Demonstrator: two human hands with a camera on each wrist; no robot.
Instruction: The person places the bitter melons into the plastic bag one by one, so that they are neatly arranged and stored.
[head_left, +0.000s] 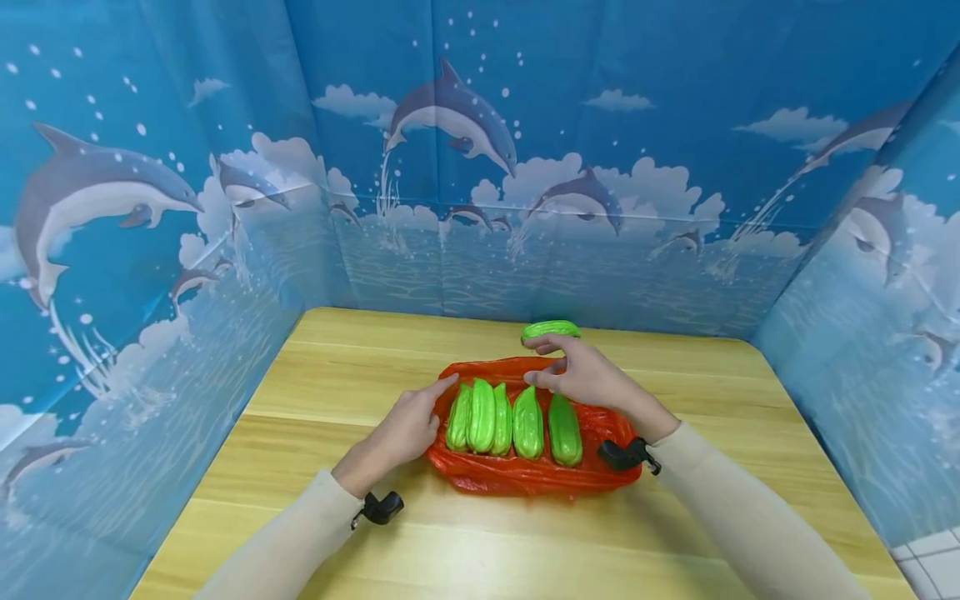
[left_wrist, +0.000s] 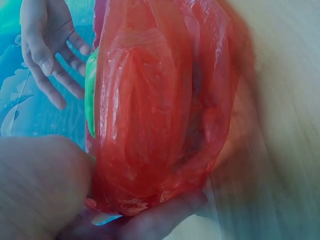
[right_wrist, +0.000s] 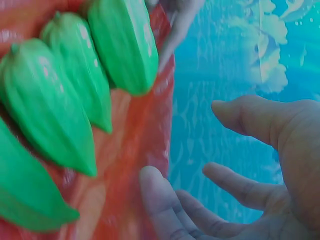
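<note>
A red plastic bag (head_left: 487, 483) lies on the table with its top spread wide. Several glossy green ridged gourds (head_left: 482, 417), pointed at one end, sit side by side in it. My left hand (head_left: 405, 423) is at the bag's left end, index finger straight on the far rim and thumb at the outer side. Part of this hand is blurred in the left wrist view. Over the bag's far edge, my right hand (head_left: 581, 372) has spread fingers and holds nothing. Just beyond its fingertips, a lone green gourd (head_left: 551, 327) rests on the table.
The wooden table (head_left: 315, 367) runs back to a blue curtain (head_left: 525, 275) printed with dolphins, which also stands at both sides. Each wrist wears a small black camera (head_left: 382, 507).
</note>
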